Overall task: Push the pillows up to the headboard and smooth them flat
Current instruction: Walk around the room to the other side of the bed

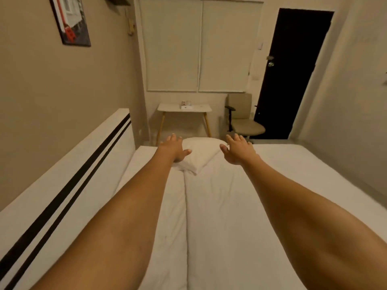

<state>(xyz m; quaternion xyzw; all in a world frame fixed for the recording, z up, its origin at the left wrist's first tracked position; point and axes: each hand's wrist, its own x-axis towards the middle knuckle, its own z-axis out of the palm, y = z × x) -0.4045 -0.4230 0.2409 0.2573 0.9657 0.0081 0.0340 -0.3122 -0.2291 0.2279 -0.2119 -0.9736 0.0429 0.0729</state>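
Head view, bedroom. I have both arms stretched forward over the white bed (293,174), which fills the lower half of the frame. My left hand (172,147) sits just left of centre, fingers spread and palm down, its thumb lying on the near left edge of the far pillow (204,152). My right hand (237,150) sits just right of centre, likewise spread with nothing held, beside the pillow's right edge; from this angle I cannot tell whether it touches the fabric or hovers just above it. The two hands are apart, one to each side of the far pillow.

The far pillow lies at centre frame near the bed's far edge, plump and creased, one corner pointing toward me. A second, nearer pillow (178,216) appears to run down the centre of the lower frame between my forearms, though its outline merges with the bedding. The headboard (69,170), white with two black stripes, runs diagonally along the left side of the frame, beside the pillows.

Background, upper half: a small white table (201,108) on wooden legs, a beige office chair (243,116) to its right, a dark doorway (293,70) at upper right, closed blinds (199,45) at top centre, and a framed picture (71,19) at upper left.
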